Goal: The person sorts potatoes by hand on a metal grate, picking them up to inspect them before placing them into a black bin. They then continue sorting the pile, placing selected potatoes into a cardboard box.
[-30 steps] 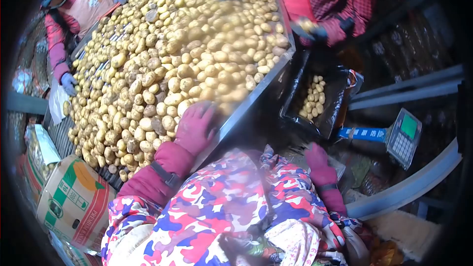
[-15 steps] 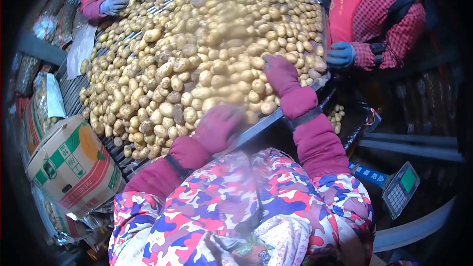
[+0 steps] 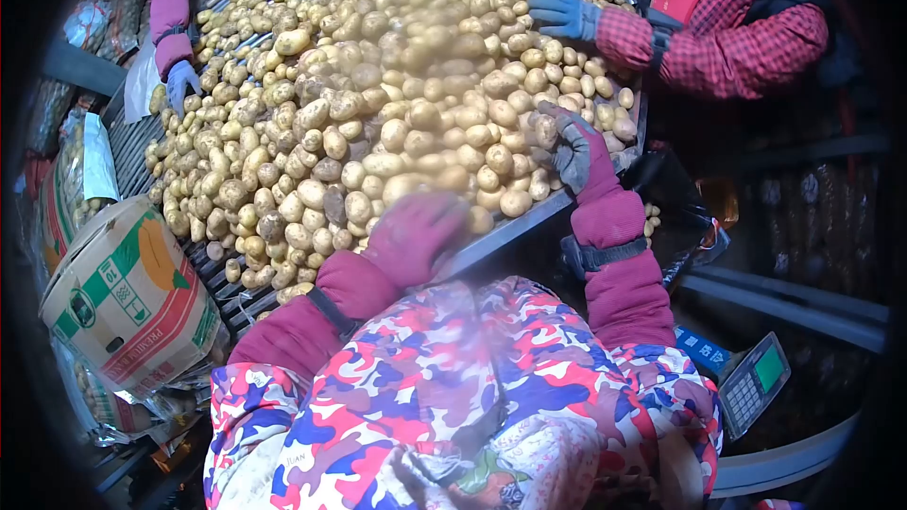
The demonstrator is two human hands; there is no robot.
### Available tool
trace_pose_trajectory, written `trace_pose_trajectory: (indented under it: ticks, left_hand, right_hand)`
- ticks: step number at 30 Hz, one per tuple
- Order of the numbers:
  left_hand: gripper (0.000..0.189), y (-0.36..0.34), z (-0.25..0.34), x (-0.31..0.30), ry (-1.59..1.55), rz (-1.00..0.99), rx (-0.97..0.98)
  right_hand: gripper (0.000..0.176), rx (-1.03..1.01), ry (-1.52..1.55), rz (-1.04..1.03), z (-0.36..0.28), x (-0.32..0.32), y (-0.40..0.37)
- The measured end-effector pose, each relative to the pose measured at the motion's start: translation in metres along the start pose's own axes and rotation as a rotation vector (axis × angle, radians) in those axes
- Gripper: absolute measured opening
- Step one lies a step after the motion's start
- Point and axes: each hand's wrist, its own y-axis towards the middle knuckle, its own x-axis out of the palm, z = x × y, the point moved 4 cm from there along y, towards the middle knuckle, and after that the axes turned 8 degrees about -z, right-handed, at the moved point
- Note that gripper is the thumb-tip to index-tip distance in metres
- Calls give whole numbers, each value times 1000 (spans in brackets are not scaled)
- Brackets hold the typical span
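Note:
A wide heap of potatoes (image 3: pixel 312 142) covers the slatted sorting table. My left hand (image 3: pixel 416 234), in a maroon glove, rests at the near edge of the heap; it is blurred and its fingers are hidden. At the right side of the heap, my right hand (image 3: pixel 576 153) is turned so that its grey palm side shows, with the fingers curled around a potato (image 3: pixel 541 130).
The table's metal rim (image 3: pixel 515 227) runs in front of my body. A printed cardboard box (image 3: pixel 132 297) stands at left, a scale (image 3: pixel 754 382) at lower right. Across the heap, one co-worker's gloved hand (image 3: pixel 565 16) is at right, another's (image 3: pixel 181 85) at left.
My right hand has turned over and moved slightly right, now with a potato. My left hand stays near the same spot. The right co-worker's hand reaches onto the heap; the left co-worker's arm has shifted.

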Motion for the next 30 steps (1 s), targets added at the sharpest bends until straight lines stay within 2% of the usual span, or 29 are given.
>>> trace_pose_trajectory:
  ticks: [2, 4, 5, 9, 12, 14, 16, 19, 22, 23, 25, 26, 27, 29, 30]
  left_hand:
    - [68, 0, 0, 1, 7, 6, 4]
    - [55, 0, 2, -2, -3, 38, -8]
    - [49, 1, 2, -3, -6, 55, -14]
    - [50, 3, 3, -5, -11, 46, -14]
    - [50, 2, 3, -5, -4, 65, -9]
    - [50, 1, 4, -4, -13, 78, -9]
    - [51, 1, 3, -4, -11, 92, 0]
    - [53, -1, 3, -4, -19, 93, -4]
    - [60, -2, 0, -10, -67, 105, -5]
    - [63, -2, 1, -12, -90, 114, -3]
    - [68, -7, -1, -9, -887, 328, -289]
    - [71, -6, -4, -2, -1287, 419, -428]
    - [75, 0, -11, 3, -1395, 484, -501]
    - [69, -7, -33, 32, -2045, 408, -55]
    - [65, -2, -28, 10, -1756, 375, -80]
  right_hand:
    - [49, -47, 14, -79, 1, 2, -3]
    - [51, -53, -269, -68, 2, 6, -7]
    - [51, -86, -466, -72, -1, 15, -10]
    - [54, -307, -1410, -69, 10, 75, -23]
    - [53, -228, -1759, -39, 21, 85, -15]
    - [56, -181, -1747, 21, 10, 66, 2]
    - [60, -275, -1707, 114, 4, 32, 23]
    - [66, 29, -1506, 224, -34, 22, 29]
    - [71, -234, -1454, 375, -40, 34, 13]
    - [71, -362, -1287, 283, -38, 49, 3]
    - [68, -400, -974, 118, -20, 86, -11]
    - [68, -495, -1022, 79, -17, 113, -26]
    - [72, -468, -979, -12, 0, 126, -27]
    - [72, -540, -1112, -195, 12, 162, -36]
    - [72, -558, -1173, -259, 12, 170, -42]
